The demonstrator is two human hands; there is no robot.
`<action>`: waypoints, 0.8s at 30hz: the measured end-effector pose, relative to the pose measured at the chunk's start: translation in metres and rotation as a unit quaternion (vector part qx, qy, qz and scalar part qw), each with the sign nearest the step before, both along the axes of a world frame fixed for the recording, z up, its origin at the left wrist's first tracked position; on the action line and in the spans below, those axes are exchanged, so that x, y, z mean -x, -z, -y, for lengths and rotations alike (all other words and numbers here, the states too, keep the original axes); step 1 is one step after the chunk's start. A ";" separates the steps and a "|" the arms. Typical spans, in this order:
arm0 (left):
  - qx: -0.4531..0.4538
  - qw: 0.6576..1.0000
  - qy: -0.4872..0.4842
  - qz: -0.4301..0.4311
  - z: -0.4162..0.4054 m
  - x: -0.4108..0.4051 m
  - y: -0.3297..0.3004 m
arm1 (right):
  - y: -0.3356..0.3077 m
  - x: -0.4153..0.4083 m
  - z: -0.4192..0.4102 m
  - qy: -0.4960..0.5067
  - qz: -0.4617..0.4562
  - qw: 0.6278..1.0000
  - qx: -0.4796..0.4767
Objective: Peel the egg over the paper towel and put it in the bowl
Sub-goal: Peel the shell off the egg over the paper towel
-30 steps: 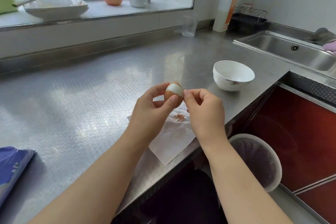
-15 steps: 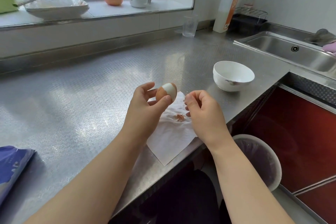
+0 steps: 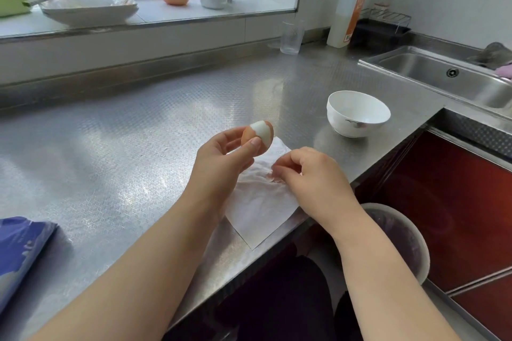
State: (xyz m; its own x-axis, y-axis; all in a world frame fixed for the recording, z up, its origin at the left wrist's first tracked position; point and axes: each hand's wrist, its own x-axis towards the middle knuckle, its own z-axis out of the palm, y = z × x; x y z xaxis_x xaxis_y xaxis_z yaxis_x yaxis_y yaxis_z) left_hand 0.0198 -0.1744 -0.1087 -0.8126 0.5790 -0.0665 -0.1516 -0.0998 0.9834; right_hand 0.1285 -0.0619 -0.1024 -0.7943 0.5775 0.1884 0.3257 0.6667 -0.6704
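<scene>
My left hand [image 3: 221,163] grips a brown egg [image 3: 261,133] between thumb and fingers, held above the counter. A white strip across its top is bare of shell. My right hand [image 3: 313,174] hovers low over the white paper towel [image 3: 260,210] with fingers curled and fingertips pinched together, apparently on a small piece of shell that is mostly hidden. A few brown shell bits [image 3: 274,179] lie on the towel right by those fingertips. The white bowl [image 3: 346,127] stands empty to the right, beyond the towel.
A sink [image 3: 443,77] is set into the counter at the far right. A drinking glass [image 3: 291,37] and a tall white bottle [image 3: 349,8] stand at the back. A lined bin [image 3: 399,232] sits below the counter edge. A blue packet [image 3: 19,246] lies at the left.
My right hand left the egg and dropped down to the paper towel. My left hand shifted the egg slightly left, and more white shows on it.
</scene>
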 end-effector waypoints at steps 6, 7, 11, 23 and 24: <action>0.017 0.999 -0.028 -0.030 0.000 -0.002 -0.002 | 0.000 0.001 0.000 0.011 -0.023 1.000 0.012; 0.018 0.999 -0.033 -0.038 0.000 -0.003 -0.002 | 0.000 0.001 -0.001 0.014 -0.030 0.999 0.019; 0.021 0.996 -0.056 -0.067 0.000 -0.005 -0.004 | -0.002 -0.001 -0.003 -0.030 0.011 0.999 0.008; 0.021 0.991 -0.058 -0.120 -0.001 -0.008 -0.003 | -0.009 -0.001 -0.011 -0.009 -0.057 0.998 -0.032; 0.024 0.990 -0.055 -0.126 -0.001 -0.008 -0.004 | -0.010 0.001 -0.011 -0.002 -0.075 0.997 -0.018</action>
